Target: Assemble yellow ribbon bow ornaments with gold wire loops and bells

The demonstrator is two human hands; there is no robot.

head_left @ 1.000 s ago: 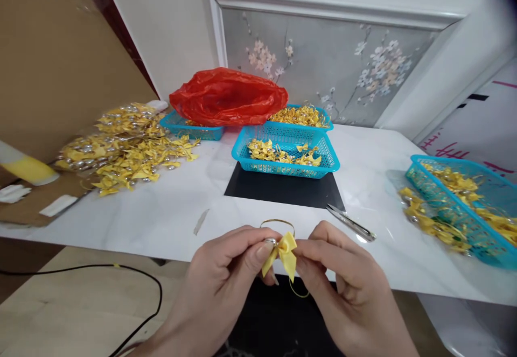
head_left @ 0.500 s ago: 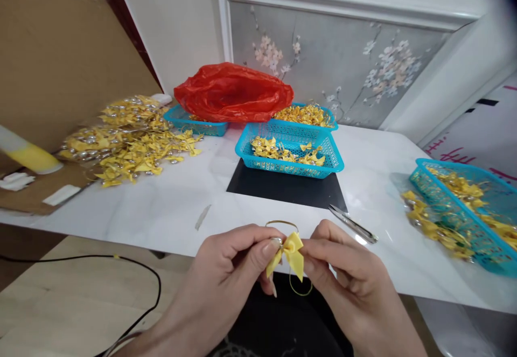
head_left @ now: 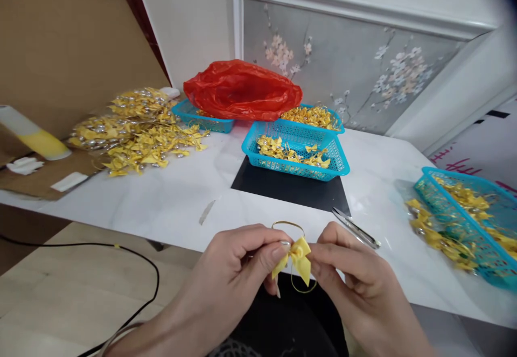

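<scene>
Pinched between left hand (head_left: 238, 268) and right hand (head_left: 355, 273): a yellow ribbon bow (head_left: 298, 254) with a thin gold wire loop (head_left: 287, 223), held at the near edge of the white table (head_left: 169, 201). Just beyond, small scissors (head_left: 355, 228) beside a black mat (head_left: 291, 187). Farther back, a blue basket (head_left: 297, 152) of bows and a red bag (head_left: 242, 90).

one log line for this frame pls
left hand: pinching yellow bow | right hand: pinching yellow bow | gold wire loop: at bow | scissors: on table
</scene>
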